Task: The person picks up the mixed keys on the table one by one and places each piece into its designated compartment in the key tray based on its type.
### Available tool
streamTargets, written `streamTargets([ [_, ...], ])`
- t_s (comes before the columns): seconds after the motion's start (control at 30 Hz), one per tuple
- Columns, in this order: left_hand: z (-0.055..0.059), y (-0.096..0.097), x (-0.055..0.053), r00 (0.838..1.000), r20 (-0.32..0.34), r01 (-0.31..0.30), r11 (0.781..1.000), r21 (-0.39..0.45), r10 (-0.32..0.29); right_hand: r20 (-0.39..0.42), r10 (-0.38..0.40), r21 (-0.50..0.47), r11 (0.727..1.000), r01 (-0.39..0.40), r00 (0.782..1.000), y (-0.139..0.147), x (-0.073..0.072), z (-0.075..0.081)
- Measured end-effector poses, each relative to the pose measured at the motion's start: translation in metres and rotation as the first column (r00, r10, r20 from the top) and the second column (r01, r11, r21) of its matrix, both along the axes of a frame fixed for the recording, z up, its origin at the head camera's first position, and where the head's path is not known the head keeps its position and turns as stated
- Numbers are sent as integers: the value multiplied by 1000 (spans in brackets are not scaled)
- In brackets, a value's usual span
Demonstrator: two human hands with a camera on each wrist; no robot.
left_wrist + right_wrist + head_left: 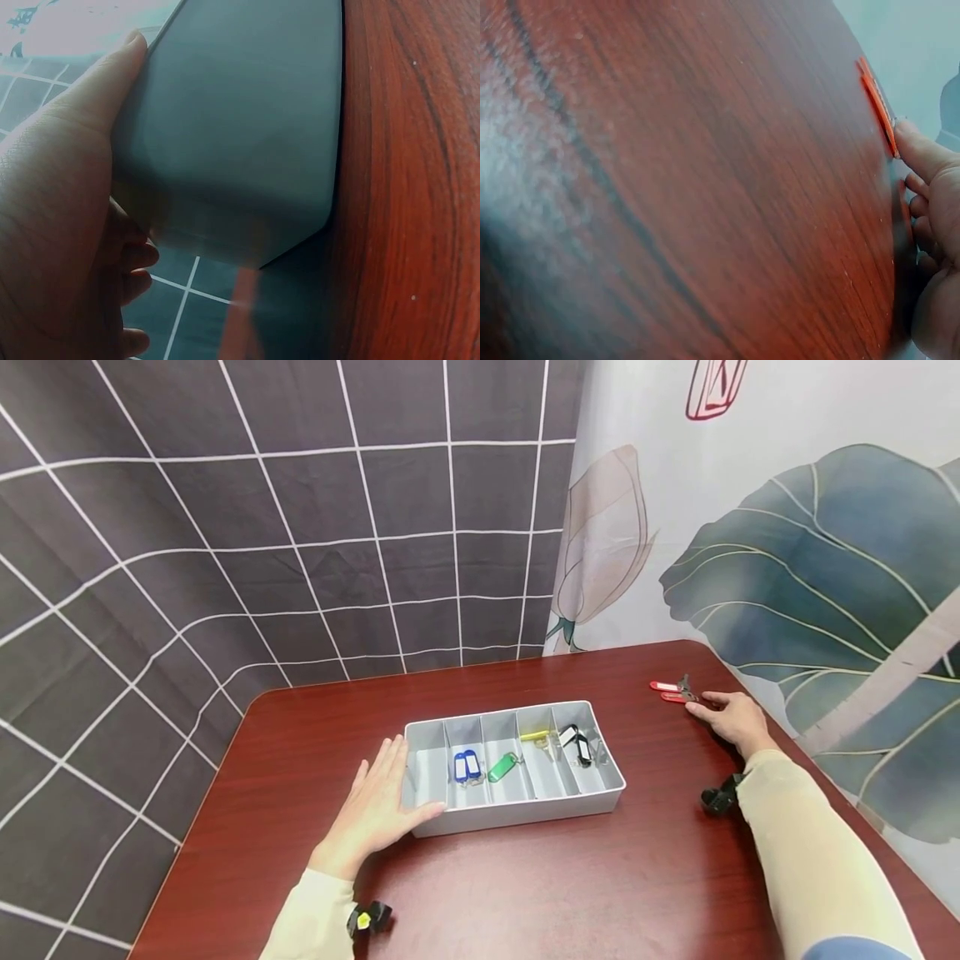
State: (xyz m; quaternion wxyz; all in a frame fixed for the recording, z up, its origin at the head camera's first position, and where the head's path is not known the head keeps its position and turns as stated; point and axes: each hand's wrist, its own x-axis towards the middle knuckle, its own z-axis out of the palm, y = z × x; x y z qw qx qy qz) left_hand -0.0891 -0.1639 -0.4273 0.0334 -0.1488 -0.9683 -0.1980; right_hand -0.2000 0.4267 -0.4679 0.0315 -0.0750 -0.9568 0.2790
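Observation:
A grey divided tray (517,811) stands on the table. My left hand (378,806) rests against its left end, thumb along the front rim and fingers extended along the side. In the left wrist view the thumb (112,79) lies at the tray's upper edge. My right hand (735,720) is at the table's far right, thumb and index fingertips right at the keys of two red key tags (677,697). In the right wrist view, the thumb tip meets the near end of the red tags (877,105); the other fingers are bent behind it.
Compartments of the tray hold blue key tags (467,766), a green key tag (502,767), a yellow key tag (535,736) and black key tags (582,750), with keys. The leftmost compartment (427,768) shows bare grey. A dark grid curtain (300,527) hangs behind the reddish-brown table (525,885).

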Motion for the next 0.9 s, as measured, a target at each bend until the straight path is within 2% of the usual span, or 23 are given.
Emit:
streamTargets([
  [0.2,0,-1,0,1000,-8,-4,1000,1,4,11,1,-6,1000,-1,1000,-6,-4,-1],
  [0.43,-2,-1,0,1000,-12,-1,1000,-5,1,-16,5,8,1000,-5,1000,-12,-10,-5],
  [0.9,-2,0,1,1000,-12,-2,1000,-6,2,-29,-2,-14,1000,1,1000,-20,-10,-3],
])
